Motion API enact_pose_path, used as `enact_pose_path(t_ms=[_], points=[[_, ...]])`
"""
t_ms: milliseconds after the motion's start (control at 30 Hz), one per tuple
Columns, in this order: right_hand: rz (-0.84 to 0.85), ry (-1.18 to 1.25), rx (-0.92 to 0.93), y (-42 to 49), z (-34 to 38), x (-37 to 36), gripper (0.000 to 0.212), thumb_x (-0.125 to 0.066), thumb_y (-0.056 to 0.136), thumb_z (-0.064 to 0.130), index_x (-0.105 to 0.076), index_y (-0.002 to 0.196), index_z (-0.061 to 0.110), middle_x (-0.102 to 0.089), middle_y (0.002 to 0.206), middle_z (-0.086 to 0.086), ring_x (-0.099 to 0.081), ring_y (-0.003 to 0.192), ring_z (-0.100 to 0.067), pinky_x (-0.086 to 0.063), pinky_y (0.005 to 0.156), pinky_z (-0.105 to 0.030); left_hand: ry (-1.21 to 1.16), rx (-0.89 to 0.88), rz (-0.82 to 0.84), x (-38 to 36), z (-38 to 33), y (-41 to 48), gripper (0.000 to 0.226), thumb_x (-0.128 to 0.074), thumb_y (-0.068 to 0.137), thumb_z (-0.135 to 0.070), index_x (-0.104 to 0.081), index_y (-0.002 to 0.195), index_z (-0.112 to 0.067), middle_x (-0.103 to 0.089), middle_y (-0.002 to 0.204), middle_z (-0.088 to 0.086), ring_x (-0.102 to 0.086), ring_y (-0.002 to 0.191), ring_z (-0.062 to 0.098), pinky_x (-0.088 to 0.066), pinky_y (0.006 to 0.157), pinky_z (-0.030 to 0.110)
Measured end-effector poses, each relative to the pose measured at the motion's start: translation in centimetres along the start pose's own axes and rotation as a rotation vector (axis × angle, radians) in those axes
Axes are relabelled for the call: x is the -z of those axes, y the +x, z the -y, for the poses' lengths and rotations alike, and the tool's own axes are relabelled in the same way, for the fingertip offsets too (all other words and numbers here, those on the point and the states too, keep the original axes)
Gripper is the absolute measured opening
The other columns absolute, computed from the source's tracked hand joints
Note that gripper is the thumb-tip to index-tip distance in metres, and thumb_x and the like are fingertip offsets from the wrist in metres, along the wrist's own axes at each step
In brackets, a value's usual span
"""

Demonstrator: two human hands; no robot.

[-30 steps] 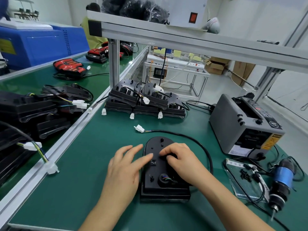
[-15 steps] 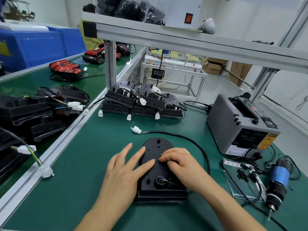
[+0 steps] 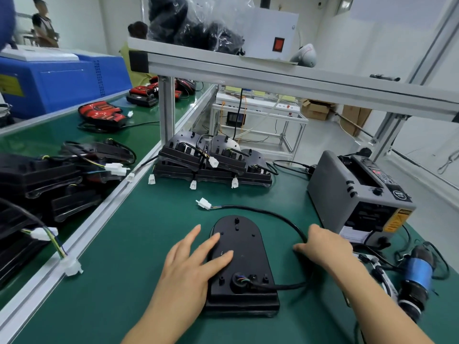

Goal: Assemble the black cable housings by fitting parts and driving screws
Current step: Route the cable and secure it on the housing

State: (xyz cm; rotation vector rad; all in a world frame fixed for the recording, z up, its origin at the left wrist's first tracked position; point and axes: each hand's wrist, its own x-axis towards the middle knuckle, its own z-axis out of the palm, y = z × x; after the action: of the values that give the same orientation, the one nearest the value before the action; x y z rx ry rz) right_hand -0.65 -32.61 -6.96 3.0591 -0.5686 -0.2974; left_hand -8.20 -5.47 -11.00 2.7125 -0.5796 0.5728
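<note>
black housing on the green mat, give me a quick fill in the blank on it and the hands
The left hand rests straight fingers on the black ___.
The looping cable ends in a ___ connector.
The screwdriver with the ___ band lies right of the right hand.
Missing: housing; white; blue.

Housing (image 3: pixel 242 264) looks like matt black plastic, smooth-ish. Bench mat (image 3: pixel 139 244) is matt green, w/ brushed aluminium rails (image 3: pixel 82 242). Grey dispenser (image 3: pixel 347 194) = matt plastic. Bags (image 3: pixel 188 23) up top are glossy clear plastic.
</note>
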Motion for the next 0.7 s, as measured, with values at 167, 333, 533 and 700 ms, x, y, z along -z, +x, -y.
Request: enact_pose_path(t_ms=[167,333,533,700], points=[[-0.192,0.267,0.188,0.6,0.7,-0.3,0.029,-0.052,0.091,0.023,-0.055,0.12,0.02,-0.065,0.112,-0.001,-0.059,0.1,-0.022,-0.045,0.076,-0.03,-0.17,0.04,0.106,-0.4,0.8,0.0,0.085,-0.053,0.082,0.005,-0.031,0.135,-0.058,-0.015,0.15,-0.027,0.0,0.145,0.013,-0.012,0.112,0.037],[-0.32,1.089,0.492,-0.9,2.6,1.0,0.034,-0.055,0.093,0.009,-0.061,0.096,0.042,-0.06,0.082,0.007,-0.057,0.067,-0.004,-0.046,0.064,-0.016,-0.193,0.355,-0.052,0.5,3.5,3.1,0.072,-0.042,0.097,-0.024,0.011,0.145,-0.038,0.011,0.154,-0.02,0.012,0.144,0.007,0.003,0.114,0.025],[-0.325,1.29,0.531,-0.8,4.1,1.7,0.026,-0.055,0.093,0.01,-0.067,0.099,0.033,-0.06,0.072,0.013,-0.055,0.058,-0.005,-0.054,0.064,-0.023,-0.16,0.468,0.067,1.4,5.4,6.3,0.037,-0.044,0.096,-0.041,-0.041,0.128,-0.023,-0.061,0.111,0.0,-0.059,0.104,0.023,-0.046,0.09,0.036],[-0.071,1.313,0.301,0.5,5.6,1.0,0.019,-0.053,0.094,0.004,-0.06,0.111,0.008,-0.062,0.09,-0.005,-0.062,0.068,-0.011,-0.054,0.067,-0.025,-0.769,0.729,0.102,1.1,5.0,5.2,0.023,-0.054,0.091,-0.041,-0.038,0.096,-0.025,-0.054,0.077,0.002,-0.048,0.039,0.007,-0.038,0.041,0.021]])
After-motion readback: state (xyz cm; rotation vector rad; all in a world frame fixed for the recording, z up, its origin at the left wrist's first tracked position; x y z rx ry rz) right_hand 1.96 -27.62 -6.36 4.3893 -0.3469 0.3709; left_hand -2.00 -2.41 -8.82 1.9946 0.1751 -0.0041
